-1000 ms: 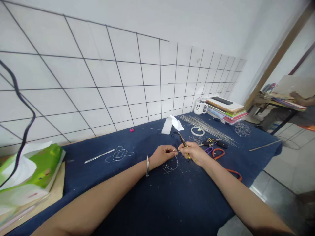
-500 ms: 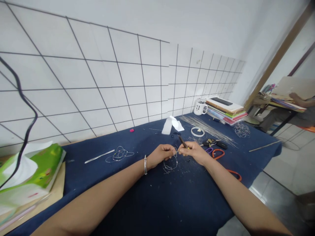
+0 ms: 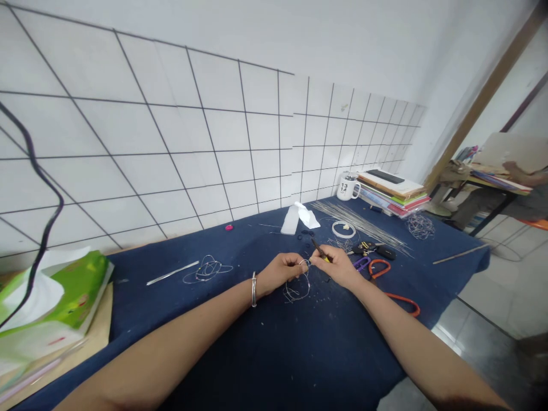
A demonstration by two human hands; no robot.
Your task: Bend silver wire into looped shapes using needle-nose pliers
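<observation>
My left hand (image 3: 285, 269), with a silver bangle at the wrist, is closed in a pinch on a coil of thin wire (image 3: 295, 298) whose loops hang below the fingers. Close beside it on the right, my right hand (image 3: 336, 265) is wrapped round a slim dark tool (image 3: 317, 248) with a yellow part; its working end is too small to make out. The fingertips of both hands nearly meet at the wire's upper loop. Another loose wire coil (image 3: 208, 268) lies to the left, beside a flat silver strip (image 3: 173, 273).
Scissors with orange handles (image 3: 380, 268), black-handled cutters (image 3: 373, 249) and a white ring-shaped roll (image 3: 343, 229) lie right of my hands. Behind are long straight wires (image 3: 363, 225), a white mug (image 3: 348, 187) and stacked books (image 3: 391, 194). A green tissue pack (image 3: 81, 291) sits left. Another person sits far right.
My right hand and the tool have shifted very slightly, as has the wire between my hands. Both grips stay the same.
</observation>
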